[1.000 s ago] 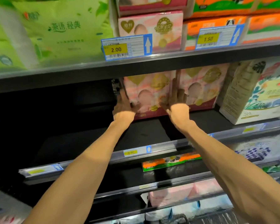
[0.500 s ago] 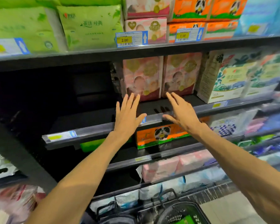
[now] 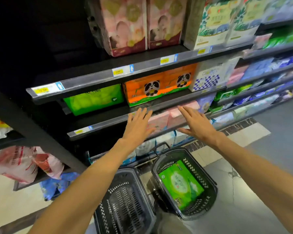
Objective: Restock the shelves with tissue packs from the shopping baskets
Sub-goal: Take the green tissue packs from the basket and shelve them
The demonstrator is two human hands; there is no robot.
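Both my hands hover in the air in front of the shelves with fingers straight and spread, holding nothing. My left hand (image 3: 137, 124) and my right hand (image 3: 196, 124) are level with the lower shelf edge. Two pink tissue packs (image 3: 128, 26) stand side by side on the upper shelf (image 3: 142, 65). Below my hands on the floor stand two dark shopping baskets. The right basket (image 3: 210, 184) holds a green tissue pack (image 3: 180, 184). The left basket (image 3: 125, 203) shows only its slotted bottom.
Orange panda tissue packs (image 3: 159, 86) and a green pack (image 3: 93, 98) fill the middle shelf, pink packs (image 3: 164, 119) the one beneath. White floral packs (image 3: 216, 22) stand right of the pink ones. Red-and-white bags (image 3: 22, 164) lie low left. A dark gap lies left of the pink packs.
My hands let go of the pink pack on the upper shelf and drew back and down, open. My view tilted downward, bringing the two baskets on the floor into sight.
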